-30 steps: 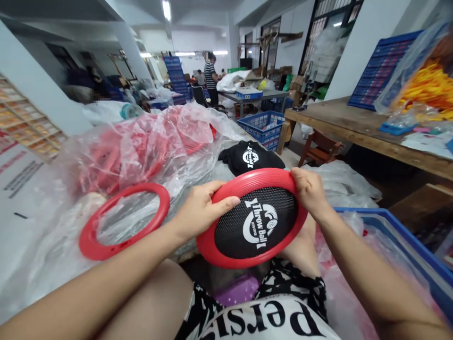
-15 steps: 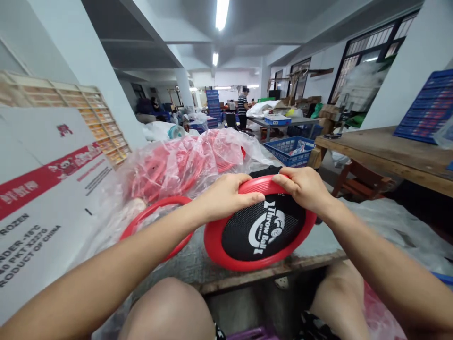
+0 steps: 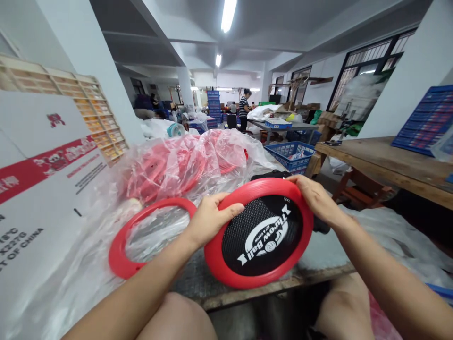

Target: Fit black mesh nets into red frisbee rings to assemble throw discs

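A round throw-ball paddle [image 3: 262,238] with a red rim and black mesh face printed "Throw Ball" leans up at the table's front edge. My left hand [image 3: 214,215] grips its rim at the upper left, thumb over the front. At the upper right my right hand [image 3: 313,196] holds the rim, its fingertips hidden behind it. To the left lies a bare red ring [image 3: 122,262] on clear plastic, partly behind my left forearm. Black material [image 3: 271,172] shows behind the paddle.
Red rings in a clear plastic bag [image 3: 184,163] heap up behind. A white printed carton [image 3: 42,198] stands at left. Beyond are a blue crate [image 3: 292,153], a wooden table [image 3: 375,148] with stacked blue trays [image 3: 424,123], and a person in a striped top [image 3: 244,108].
The paddle has turned clockwise and tilted more towards me, so its face shows more fully. My hands have moved apart along its rim, the left one down and left, the right one right.
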